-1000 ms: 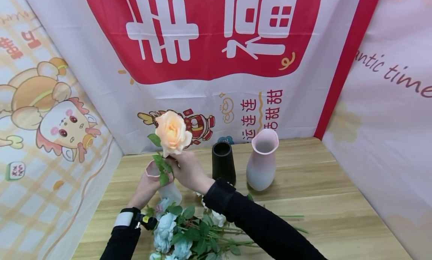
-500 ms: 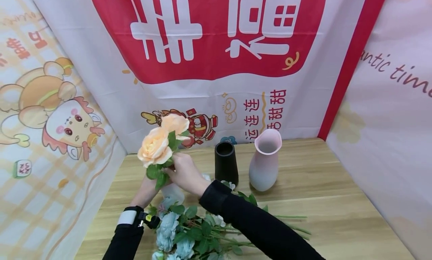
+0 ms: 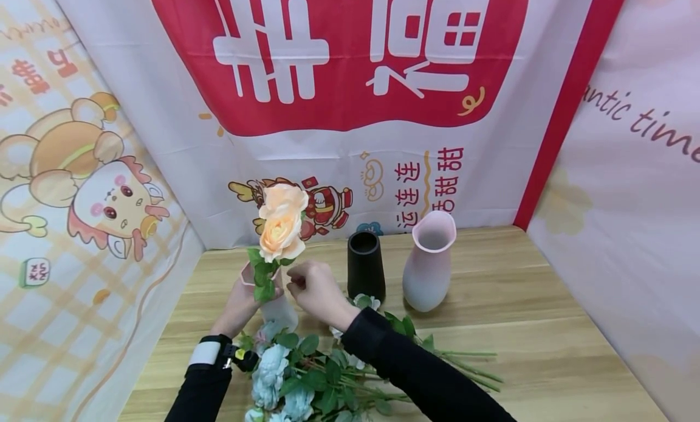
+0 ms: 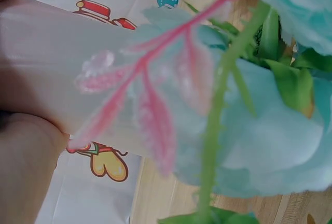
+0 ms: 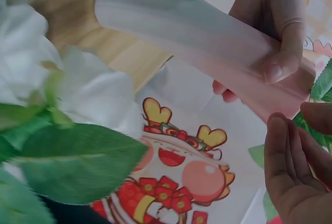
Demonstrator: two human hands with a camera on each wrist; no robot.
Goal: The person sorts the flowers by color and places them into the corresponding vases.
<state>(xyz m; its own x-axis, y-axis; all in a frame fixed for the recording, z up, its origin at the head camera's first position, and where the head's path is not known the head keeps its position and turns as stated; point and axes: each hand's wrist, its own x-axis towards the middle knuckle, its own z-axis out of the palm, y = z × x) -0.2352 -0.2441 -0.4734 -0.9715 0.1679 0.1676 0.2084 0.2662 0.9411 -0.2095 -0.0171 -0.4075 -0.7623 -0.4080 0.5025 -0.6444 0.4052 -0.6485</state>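
Observation:
My left hand (image 3: pixel 240 305) grips a small pink-and-white vase (image 3: pixel 280 315) near its neck, thumb along the side in the right wrist view. Two peach roses (image 3: pixel 281 230) with green leaves rise from the vase's pink mouth, one bloom overlapping the other. Just right of the mouth is my right hand (image 3: pixel 321 291), its fingers (image 5: pixel 279 156) loosely bent and the thumb apart from them, with nothing held between. In the left wrist view, a pink sprig (image 4: pixel 150 99) and pale blue petals hide much of the vase (image 4: pixel 31 53).
A black vase (image 3: pixel 366 273) and a larger pink-and-grey vase (image 3: pixel 428 276) stand to the right. Pale blue flowers (image 3: pixel 269 376), white flowers (image 5: pixel 93 92) and green stems (image 3: pixel 470 373) lie in front on the wooden table (image 3: pixel 547 337). Printed cloths (image 3: pixel 492 166) hang around it.
The right hand brought a rose over the vase mouth, where its bloom swung left and then back upright. That hand has let go and drawn a little right; the left hand keeps hold of the vase.

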